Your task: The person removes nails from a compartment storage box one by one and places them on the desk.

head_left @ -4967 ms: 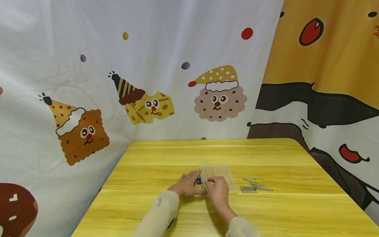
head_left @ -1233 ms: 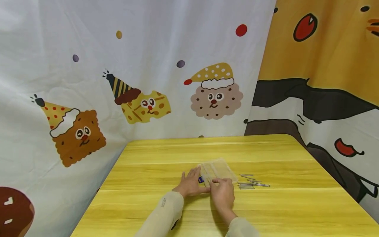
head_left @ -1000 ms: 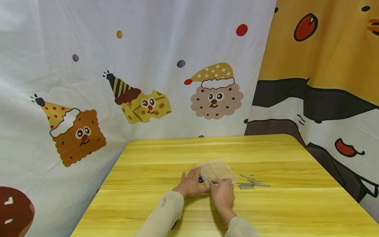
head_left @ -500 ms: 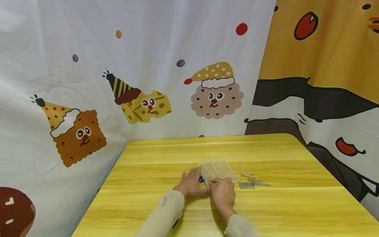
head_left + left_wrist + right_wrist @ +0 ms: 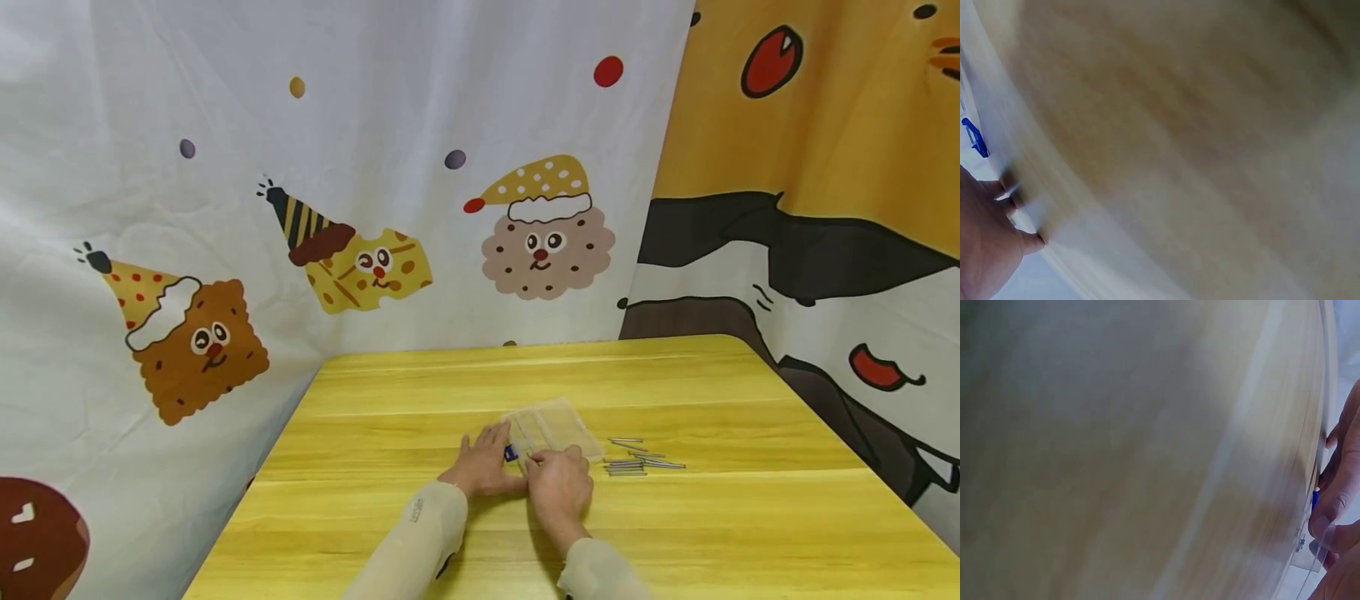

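A clear plastic compartment box (image 5: 566,425) lies with its lid folded out on the wooden table; a blue latch (image 5: 512,453) shows on its left side. My left hand (image 5: 480,468) spreads along that side, fingers towards the far corner and thumb at the near end. In the left wrist view the left hand (image 5: 988,234) has its fingertips down at the latch side. My right hand (image 5: 561,490) bends its fingers down into the box's near left part. In the right wrist view, clear plastic crosses the right hand's fingertips (image 5: 1322,526); I cannot tell what lies between them. Grey metal bits (image 5: 1300,542) show beside them.
Several long steel nails (image 5: 645,464) lie in a loose bunch on the table just right of the box. Behind the yellow wood-grain table (image 5: 420,387) hangs a cartoon-printed curtain (image 5: 375,100), running along its back and sides.
Since five seconds ago the box has turned slightly and the right hand has come nearer its front. In the last second the right hand shifts slightly left; the left hand and nails stay put.
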Available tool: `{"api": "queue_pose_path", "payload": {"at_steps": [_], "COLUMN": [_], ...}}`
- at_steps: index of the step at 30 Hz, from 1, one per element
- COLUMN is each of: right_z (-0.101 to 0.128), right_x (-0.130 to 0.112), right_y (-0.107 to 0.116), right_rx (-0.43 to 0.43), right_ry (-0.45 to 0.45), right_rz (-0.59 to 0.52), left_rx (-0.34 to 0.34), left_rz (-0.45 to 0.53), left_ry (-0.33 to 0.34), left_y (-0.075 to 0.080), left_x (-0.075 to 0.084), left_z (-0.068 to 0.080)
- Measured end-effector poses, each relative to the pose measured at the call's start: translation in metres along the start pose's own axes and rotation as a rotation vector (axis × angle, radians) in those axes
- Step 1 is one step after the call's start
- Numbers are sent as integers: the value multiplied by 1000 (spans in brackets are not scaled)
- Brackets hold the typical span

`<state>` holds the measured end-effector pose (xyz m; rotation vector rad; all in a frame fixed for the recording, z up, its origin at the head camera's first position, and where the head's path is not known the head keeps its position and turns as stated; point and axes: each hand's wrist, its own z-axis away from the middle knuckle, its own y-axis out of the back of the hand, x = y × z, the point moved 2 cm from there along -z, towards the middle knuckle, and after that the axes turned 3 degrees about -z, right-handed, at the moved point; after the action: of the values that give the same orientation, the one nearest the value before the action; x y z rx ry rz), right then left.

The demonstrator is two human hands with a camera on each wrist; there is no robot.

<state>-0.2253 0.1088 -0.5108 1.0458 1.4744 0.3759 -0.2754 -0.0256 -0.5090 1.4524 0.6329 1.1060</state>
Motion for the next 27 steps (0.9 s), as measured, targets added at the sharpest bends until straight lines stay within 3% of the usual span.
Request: {"api": "queue_pose_path", "payload": {"at_steps": [13, 27], "right_z": [-4, -13], "right_x": [-10, -11], "right_y": [1, 3], "right_rx": [-89, -134], "right_ry": [39, 47], "right_rz": [120, 152], "left_rx": [-5, -14], "left_rz": [17, 23], "left_ry": [10, 14], "left_y": [1, 1], "left_x": [1, -1], "left_z": [2, 2]}}
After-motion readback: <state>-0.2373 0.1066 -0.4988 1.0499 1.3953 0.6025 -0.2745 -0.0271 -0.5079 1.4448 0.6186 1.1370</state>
